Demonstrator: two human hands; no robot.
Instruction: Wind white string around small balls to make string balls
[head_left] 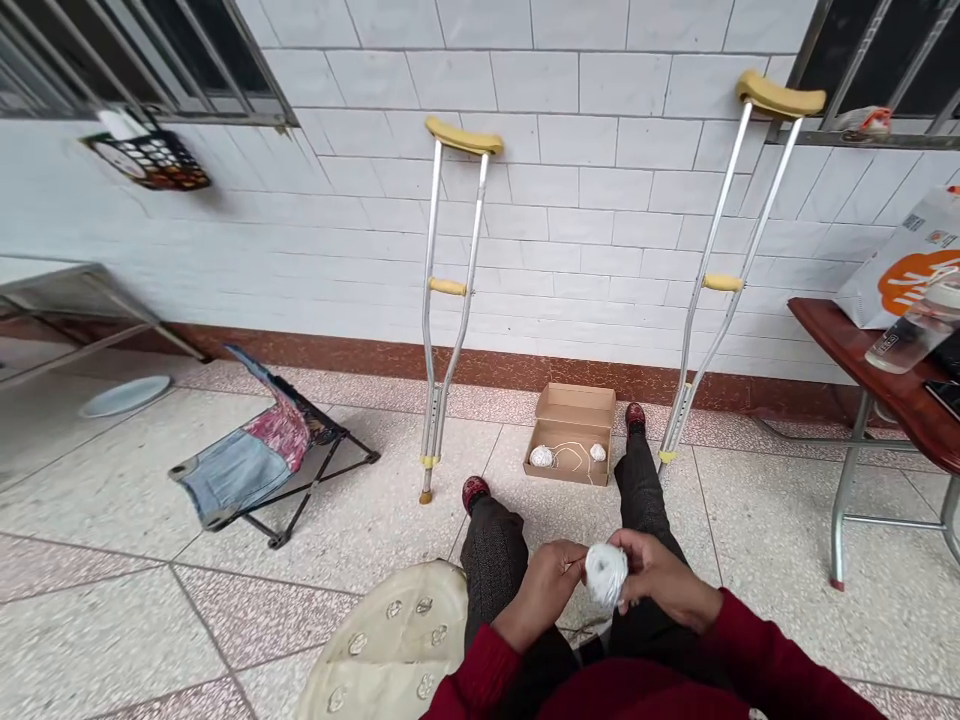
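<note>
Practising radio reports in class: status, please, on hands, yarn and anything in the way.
Right hand holds white yarn ball. Left hand pinched at its left edge. Open box on floor ahead; nothing seen blocking the hands.

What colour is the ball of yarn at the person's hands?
White: the ball of yarn shows best in the head view, the only one here.

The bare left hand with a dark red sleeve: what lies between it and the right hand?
In the head view, a rounded ball of white yarn lies between the left hand and the right hand, which holds it.
</note>
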